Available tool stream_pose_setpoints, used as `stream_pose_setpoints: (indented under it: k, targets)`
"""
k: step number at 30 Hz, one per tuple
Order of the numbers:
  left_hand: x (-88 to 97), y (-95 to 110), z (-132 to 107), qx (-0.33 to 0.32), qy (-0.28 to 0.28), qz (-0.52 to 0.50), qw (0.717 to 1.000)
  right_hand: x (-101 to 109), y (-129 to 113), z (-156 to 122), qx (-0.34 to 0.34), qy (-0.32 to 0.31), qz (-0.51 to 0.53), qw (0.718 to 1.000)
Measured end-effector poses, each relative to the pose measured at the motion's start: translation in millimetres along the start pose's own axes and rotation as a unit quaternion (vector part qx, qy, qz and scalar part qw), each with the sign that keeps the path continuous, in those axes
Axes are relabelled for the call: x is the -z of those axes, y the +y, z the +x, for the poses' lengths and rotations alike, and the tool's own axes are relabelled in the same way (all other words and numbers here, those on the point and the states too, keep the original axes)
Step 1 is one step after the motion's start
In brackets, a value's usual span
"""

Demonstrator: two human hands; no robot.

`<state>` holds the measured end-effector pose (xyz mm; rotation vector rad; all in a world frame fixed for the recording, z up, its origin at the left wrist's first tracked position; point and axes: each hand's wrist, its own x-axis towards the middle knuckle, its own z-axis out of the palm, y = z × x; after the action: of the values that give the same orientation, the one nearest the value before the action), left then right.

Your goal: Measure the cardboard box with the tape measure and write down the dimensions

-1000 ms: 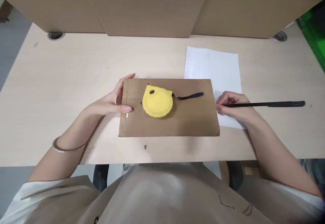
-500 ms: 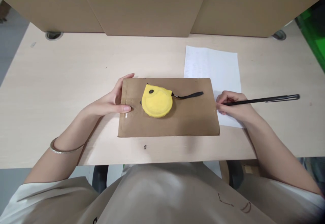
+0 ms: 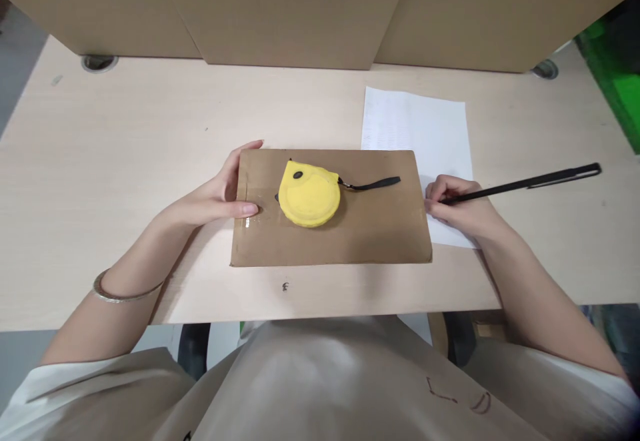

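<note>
A brown cardboard box (image 3: pixel 380 227) is in front of me, its taped end at the left. On top of it lies a yellow bird-shaped pouch (image 3: pixel 310 195), with a black eye and a black wrist strap (image 3: pixel 373 184) stretched to the right. My left hand (image 3: pixel 227 191) grips the box's left end, thumb on top and the other fingers around the far side. My right hand (image 3: pixel 457 204) is closed around a black pen (image 3: pixel 540 179), whose clip end points right. Its fingertips meet the box's right edge; the pen's tip is hidden by them.
A sheet of white paper (image 3: pixel 440 134) lies partly beneath the box and my right hand. Tall cardboard panels (image 3: pixel 290 21) stand along the back of the table (image 3: pixel 125 127). Round cable holes (image 3: pixel 99 63) sit near both back corners.
The pen's clip end has swung upward in my right hand. The box, the pouch and my left hand keep their places; the whole view has shifted slightly.
</note>
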<state>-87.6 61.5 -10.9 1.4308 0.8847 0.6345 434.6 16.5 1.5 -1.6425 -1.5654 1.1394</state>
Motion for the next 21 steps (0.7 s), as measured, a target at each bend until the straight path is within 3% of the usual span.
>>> stream_pose_setpoints:
  k: [3, 8, 21]
  targets:
    - [-0.2, 0.2, -0.1, -0.004, 0.0, -0.006, 1.0, -0.2, 2.9, 0.3, -0.022, -0.004, 0.027, 0.999]
    - [-2.4, 2.4, -0.3, -0.003, 0.006, -0.007, 1.0, 0.7, 4.1, 1.6, 0.006, 0.01, -0.005, 1.0]
    - [-3.0, 3.6, -0.5, 0.006, 0.009, 0.006, 1.0, 1.3, 6.2, 1.8, -0.001, 0.009, -0.005, 1.0]
